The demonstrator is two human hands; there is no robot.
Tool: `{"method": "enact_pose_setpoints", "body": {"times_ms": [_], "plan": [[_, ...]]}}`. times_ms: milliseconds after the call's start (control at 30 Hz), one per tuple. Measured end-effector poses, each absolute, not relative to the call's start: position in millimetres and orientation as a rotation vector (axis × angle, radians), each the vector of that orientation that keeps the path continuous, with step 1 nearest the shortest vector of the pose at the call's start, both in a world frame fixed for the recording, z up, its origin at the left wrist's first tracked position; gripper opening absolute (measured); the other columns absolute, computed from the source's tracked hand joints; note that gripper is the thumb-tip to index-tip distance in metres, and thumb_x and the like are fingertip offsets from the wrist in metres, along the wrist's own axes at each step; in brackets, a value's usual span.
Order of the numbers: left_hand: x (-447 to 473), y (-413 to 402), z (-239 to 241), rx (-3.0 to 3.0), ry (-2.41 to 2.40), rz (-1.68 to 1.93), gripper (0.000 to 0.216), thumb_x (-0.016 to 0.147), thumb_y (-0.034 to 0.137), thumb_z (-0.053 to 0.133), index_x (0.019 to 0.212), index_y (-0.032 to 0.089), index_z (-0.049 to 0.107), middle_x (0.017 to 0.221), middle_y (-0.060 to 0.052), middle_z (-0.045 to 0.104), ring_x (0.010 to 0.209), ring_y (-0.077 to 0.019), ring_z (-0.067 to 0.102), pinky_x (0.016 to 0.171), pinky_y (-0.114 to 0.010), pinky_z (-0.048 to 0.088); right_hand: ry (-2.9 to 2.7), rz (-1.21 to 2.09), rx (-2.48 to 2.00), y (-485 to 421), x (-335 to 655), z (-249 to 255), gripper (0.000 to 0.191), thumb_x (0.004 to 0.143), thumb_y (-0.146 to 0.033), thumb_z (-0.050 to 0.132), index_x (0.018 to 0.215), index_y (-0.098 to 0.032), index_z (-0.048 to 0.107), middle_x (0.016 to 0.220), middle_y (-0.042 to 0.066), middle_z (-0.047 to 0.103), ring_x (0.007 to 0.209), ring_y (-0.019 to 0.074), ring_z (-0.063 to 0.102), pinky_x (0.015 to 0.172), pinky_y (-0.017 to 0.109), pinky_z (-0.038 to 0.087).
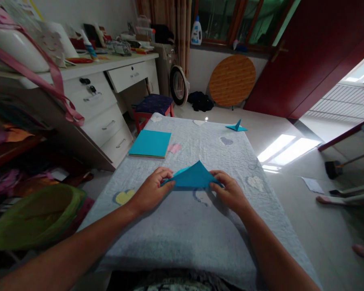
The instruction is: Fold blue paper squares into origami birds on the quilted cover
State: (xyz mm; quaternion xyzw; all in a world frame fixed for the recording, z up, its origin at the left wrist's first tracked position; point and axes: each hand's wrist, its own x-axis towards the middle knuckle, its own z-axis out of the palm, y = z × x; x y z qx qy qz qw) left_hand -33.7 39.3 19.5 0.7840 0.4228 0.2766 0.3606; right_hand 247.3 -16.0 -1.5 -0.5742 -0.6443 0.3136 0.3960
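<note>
A blue sheet of paper folded into a triangle (193, 176) lies on the grey cloth-covered table (182, 226) in front of me. My left hand (151, 190) pinches its left corner with fingers closed. My right hand (229, 190) pinches the right corner the same way. The triangle's tip points away from me. Further back on the left of the table lies a stack of blue square paper (151, 144). A small folded blue paper figure (237, 127) stands at the table's far right edge.
A white desk with drawers (109, 101) stands to the left, cluttered on top. A red stool (153, 107) sits beyond the table. A green bag (36, 214) lies at lower left. Another person's feet (324, 199) show at the right on the tiled floor.
</note>
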Motion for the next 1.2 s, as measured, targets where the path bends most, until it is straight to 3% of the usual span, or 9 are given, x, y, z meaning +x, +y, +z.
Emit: {"method": "enact_pose_setpoints", "body": {"times_ms": [167,300,500,600,700,833,1000,1133,1200], "plan": [[-16.7,46.5,35.5,1.941,1.023,1.029,0.014,0.093,0.034,0.056,0.091,0.021,0.061,0.118,-0.007,0.059,0.108,-0.0208,0.060,0.088,-0.033,0.053,-1.189,1.064,-1.275,-14.1,247.7,-0.7,0.023,0.080,-0.039,0.068,0.092,-0.021,0.061,0.086,0.003,0.071,0.072,0.0162,0.065,0.065,0.029,0.052],[-6.9,44.2,27.4,2.014,0.967,1.160,0.007,0.091,0.025,0.059,0.089,0.020,0.062,0.119,-0.007,0.057,0.111,-0.0203,0.058,0.086,-0.031,0.053,-1.077,1.077,-1.198,-15.6,250.3,-4.1,0.017,0.075,-0.032,0.071,0.084,-0.022,0.061,0.074,-0.001,0.066,0.067,0.0142,0.062,0.065,0.028,0.052],[-7.6,48.4,7.4,2.009,1.110,1.131,0.011,0.086,0.020,0.054,0.088,0.019,0.065,0.131,-0.011,0.053,0.124,-0.0239,0.054,0.094,-0.036,0.050,-1.063,0.988,-1.238,-13.0,252.5,-11.3,0.013,0.073,-0.027,0.068,0.083,-0.022,0.063,0.085,-0.001,0.065,0.069,0.0131,0.061,0.069,0.029,0.052],[-11.6,54.6,2.3,1.872,1.099,1.060,0.010,0.083,0.024,0.058,0.086,0.018,0.065,0.105,-0.007,0.066,0.099,-0.0208,0.064,0.085,-0.032,0.051,-1.094,0.961,-1.259,-12.1,250.5,-9.2,0.014,0.073,-0.030,0.069,0.083,-0.022,0.063,0.082,0.000,0.065,0.068,0.0137,0.060,0.067,0.029,0.052],[-14.9,59.1,-0.1,1.642,1.066,0.990,0.018,0.080,0.034,0.067,0.085,0.017,0.065,0.076,0.000,0.064,0.070,-0.0151,0.061,0.068,-0.025,0.048,-1.098,0.987,-1.282,-13.4,248.4,-4.8,0.016,0.074,-0.032,0.071,0.083,-0.021,0.063,0.073,-0.001,0.064,0.065,0.0136,0.059,0.065,0.028,0.050],[-18.2,61.2,0.7,1.459,1.010,0.950,0.026,0.080,0.042,0.070,0.080,0.016,0.064,0.066,0.002,0.060,0.062,-0.0121,0.056,0.063,-0.023,0.045,-1.077,1.025,-1.304,-15.8,246.7,-0.7,0.017,0.079,-0.036,0.069,0.083,-0.020,0.062,0.068,-0.002,0.065,0.061,0.0131,0.059,0.064,0.027,0.048],[-22.3,60.8,2.7,1.337,0.891,0.874,0.044,0.069,0.037,0.081,0.104,0.018,0.064,0.085,-0.002,0.068,0.074,-0.0149,0.062,0.069,-0.026,0.050,-1.126,1.036,-1.309,-16.0,245.5,-3.1,0.023,0.074,-0.034,0.075,0.091,-0.021,0.065,0.072,-0.003,0.063,0.061,0.0121,0.056,0.061,0.025,0.046],[-25.1,59.3,12.0,1.629,0.942,1.005,0.024,0.079,0.041,0.074,0.086,0.019,0.068,0.097,-0.006,0.064,0.092,-0.0192,0.062,0.087,-0.035,0.051,-1.249,0.978,-1.341,-17.4,245.3,-2.3,0.015,0.079,-0.036,0.070,0.080,-0.022,0.066,0.065,-0.003,0.055,0.061,0.0133,0.052,0.061,0.027,0.045],[-26.7,57.8,19.1,1.763,0.995,1.109,0.022,0.081,0.040,0.072,0.077,0.019,0.067,0.114,-0.008,0.061,0.108,-0.0218,0.058,0.099,-0.040,0.046,-1.332,0.860,-1.312,-19.1,245.3,1.3,0.015,0.079,-0.037,0.071,0.074,-0.023,0.068,0.072,-0.001,0.054,0.070,0.0152,0.053,0.070,0.030,0.047]]}}
